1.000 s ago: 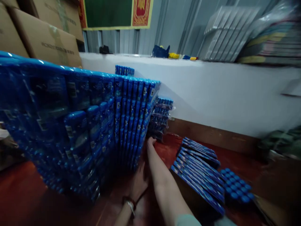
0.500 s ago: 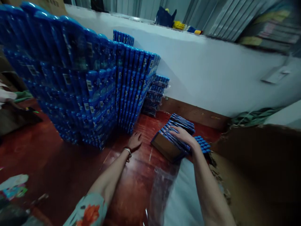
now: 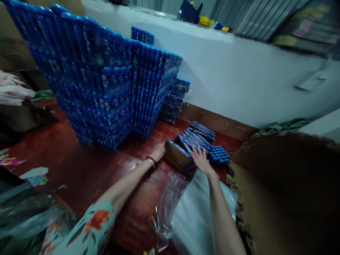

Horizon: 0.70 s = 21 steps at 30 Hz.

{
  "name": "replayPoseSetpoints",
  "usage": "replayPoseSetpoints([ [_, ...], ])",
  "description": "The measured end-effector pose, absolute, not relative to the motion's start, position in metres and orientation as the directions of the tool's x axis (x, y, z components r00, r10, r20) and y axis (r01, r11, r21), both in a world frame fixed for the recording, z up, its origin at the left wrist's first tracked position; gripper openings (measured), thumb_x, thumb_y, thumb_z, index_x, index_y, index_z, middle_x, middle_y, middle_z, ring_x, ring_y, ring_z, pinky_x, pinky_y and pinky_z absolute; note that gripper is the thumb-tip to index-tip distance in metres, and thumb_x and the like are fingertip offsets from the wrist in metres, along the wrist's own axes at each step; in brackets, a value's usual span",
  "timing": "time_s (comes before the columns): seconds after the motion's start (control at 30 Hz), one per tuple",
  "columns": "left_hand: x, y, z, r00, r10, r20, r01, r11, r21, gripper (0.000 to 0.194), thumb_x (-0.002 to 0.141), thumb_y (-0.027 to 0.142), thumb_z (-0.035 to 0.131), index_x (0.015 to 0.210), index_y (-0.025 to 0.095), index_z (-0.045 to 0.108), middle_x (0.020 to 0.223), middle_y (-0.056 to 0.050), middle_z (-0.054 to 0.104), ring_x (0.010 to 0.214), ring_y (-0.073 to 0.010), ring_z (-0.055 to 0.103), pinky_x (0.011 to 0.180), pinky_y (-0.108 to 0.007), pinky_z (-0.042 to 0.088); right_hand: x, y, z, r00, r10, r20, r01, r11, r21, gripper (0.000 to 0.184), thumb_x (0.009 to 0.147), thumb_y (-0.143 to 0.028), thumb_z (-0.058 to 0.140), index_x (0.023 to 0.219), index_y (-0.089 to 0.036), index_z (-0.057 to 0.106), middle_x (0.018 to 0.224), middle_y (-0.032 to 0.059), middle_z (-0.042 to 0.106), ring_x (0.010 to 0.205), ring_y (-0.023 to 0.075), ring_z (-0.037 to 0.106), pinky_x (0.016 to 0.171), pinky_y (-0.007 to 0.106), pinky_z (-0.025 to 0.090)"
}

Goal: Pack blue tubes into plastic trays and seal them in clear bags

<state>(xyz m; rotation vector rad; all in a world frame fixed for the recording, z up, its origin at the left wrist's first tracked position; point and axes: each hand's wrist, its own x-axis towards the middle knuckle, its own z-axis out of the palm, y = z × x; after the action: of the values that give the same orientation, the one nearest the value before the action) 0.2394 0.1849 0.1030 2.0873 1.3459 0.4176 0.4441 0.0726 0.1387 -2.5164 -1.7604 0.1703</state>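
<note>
My left hand [image 3: 158, 151], with bracelets at the wrist, is closed at the left end of a blue-edged cardboard card [image 3: 176, 156] whose plain brown face is toward me. My right hand [image 3: 201, 161] lies with fingers spread against the right part of the same card and the row behind it. That row is a leaning stack of blue cards [image 3: 195, 138] on the red floor. Just right of it stands a cluster of blue-capped items [image 3: 219, 154]. Below my right hand lies a pale plastic sheet [image 3: 191, 216], with crumpled clear film [image 3: 166, 209] at its left.
Tall stacks of blue packs [image 3: 92, 85] rise at the left, with a smaller wrapped stack [image 3: 174, 101] by the white wall [image 3: 225, 78]. An open cardboard box [image 3: 287, 184] with ragged edges fills the right side. Clear plastic [image 3: 26, 209] lies at lower left.
My left hand has moved from the floor to the card's left end. My right hand has shifted left and lower, fingers now spread. The front card has separated from the stack behind it.
</note>
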Motion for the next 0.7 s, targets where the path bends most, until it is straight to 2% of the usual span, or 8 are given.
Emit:
replayPoseSetpoints([
  [0.1, 0.187, 0.166, 0.101, 0.337, 0.937, -0.089, 0.772, -0.221, 0.596, 0.032, 0.094, 0.019, 0.033, 0.121, 0.010, 0.048, 0.104, -0.019, 0.064, 0.099, -0.0248, 0.063, 0.084, -0.034, 0.046, 0.442, 0.070, 0.139, 0.371, 0.926, -0.075, 0.899, -0.378, -0.220, 0.057, 0.092, -0.052, 0.011, 0.146, -0.033, 0.014, 0.155, 0.0035, 0.005, 0.140, 0.0337, 0.000, 0.096, 0.072, 0.025],
  [0.2, 0.136, 0.142, 0.100, 0.268, 0.956, -0.119, 0.806, -0.155, 0.571, 0.031, 0.093, 0.023, 0.032, 0.116, 0.011, 0.049, 0.098, -0.019, 0.066, 0.092, -0.0265, 0.066, 0.077, -0.032, 0.047, 0.429, 0.065, 0.136, 0.415, 0.910, 0.019, 0.867, -0.390, -0.309, 0.057, 0.092, -0.049, 0.021, 0.144, -0.026, 0.025, 0.154, 0.0062, 0.010, 0.141, 0.0331, -0.002, 0.099, 0.073, 0.013],
  [0.3, 0.093, 0.108, 0.097, 0.222, 0.963, -0.152, 0.812, -0.096, 0.575, 0.030, 0.094, 0.029, 0.030, 0.113, 0.014, 0.049, 0.095, -0.014, 0.068, 0.086, -0.0233, 0.067, 0.071, -0.028, 0.047, 0.404, 0.057, 0.135, 0.444, 0.835, 0.324, 0.870, -0.315, -0.380, 0.053, 0.092, -0.044, 0.025, 0.136, -0.019, 0.042, 0.149, 0.0122, 0.027, 0.140, 0.0315, 0.011, 0.103, 0.069, 0.008],
  [0.37, 0.069, 0.080, 0.094, 0.181, 0.967, -0.182, 0.815, -0.044, 0.578, 0.032, 0.095, 0.029, 0.028, 0.116, 0.015, 0.046, 0.094, -0.013, 0.069, 0.084, -0.0220, 0.068, 0.068, -0.026, 0.046, 0.380, 0.049, 0.133, 0.388, 0.784, 0.485, 0.883, -0.165, -0.440, 0.048, 0.092, -0.041, 0.028, 0.128, -0.019, 0.051, 0.138, 0.0131, 0.044, 0.134, 0.0277, 0.029, 0.107, 0.061, 0.015],
  [0.4, 0.058, 0.067, 0.092, 0.157, 0.966, -0.203, 0.822, -0.013, 0.570, 0.033, 0.094, 0.029, 0.029, 0.119, 0.014, 0.044, 0.093, -0.013, 0.069, 0.084, -0.0222, 0.068, 0.068, -0.027, 0.046, 0.366, 0.043, 0.130, 0.337, 0.793, 0.508, 0.878, -0.070, -0.473, 0.045, 0.092, -0.039, 0.030, 0.124, -0.020, 0.055, 0.131, 0.0125, 0.051, 0.128, 0.0255, 0.039, 0.107, 0.055, 0.022],
  [0.47, 0.039, 0.044, 0.090, 0.114, 0.960, -0.257, 0.861, 0.034, 0.507, 0.035, 0.094, 0.029, 0.030, 0.123, 0.014, 0.043, 0.091, -0.014, 0.069, 0.083, -0.0243, 0.068, 0.069, -0.029, 0.047, 0.335, 0.031, 0.121, 0.207, 0.871, 0.446, 0.826, 0.089, -0.556, 0.040, 0.091, -0.037, 0.035, 0.119, -0.021, 0.058, 0.119, 0.0113, 0.060, 0.114, 0.0224, 0.051, 0.102, 0.045, 0.035],
  [0.57, 0.020, 0.027, 0.090, 0.105, 0.951, -0.292, 0.940, 0.001, 0.341, 0.036, 0.094, 0.032, 0.031, 0.120, 0.016, 0.049, 0.093, -0.016, 0.069, 0.086, -0.0278, 0.067, 0.072, -0.034, 0.048, 0.285, 0.009, 0.099, -0.014, 0.979, 0.202, 0.749, 0.144, -0.647, 0.039, 0.089, -0.035, 0.043, 0.122, -0.019, 0.054, 0.116, 0.0108, 0.061, 0.107, 0.0215, 0.056, 0.095, 0.039, 0.042],
  [0.7, 0.013, 0.039, 0.091, 0.268, 0.950, -0.163, 0.934, -0.214, 0.286, 0.033, 0.093, 0.032, 0.035, 0.109, 0.016, 0.058, 0.100, -0.016, 0.067, 0.092, -0.0284, 0.064, 0.077, -0.036, 0.048, 0.226, -0.026, 0.081, -0.162, 0.985, -0.052, 0.824, 0.106, -0.556, 0.040, 0.087, -0.031, 0.048, 0.123, -0.014, 0.052, 0.117, 0.0141, 0.060, 0.108, 0.0242, 0.055, 0.092, 0.038, 0.044],
])
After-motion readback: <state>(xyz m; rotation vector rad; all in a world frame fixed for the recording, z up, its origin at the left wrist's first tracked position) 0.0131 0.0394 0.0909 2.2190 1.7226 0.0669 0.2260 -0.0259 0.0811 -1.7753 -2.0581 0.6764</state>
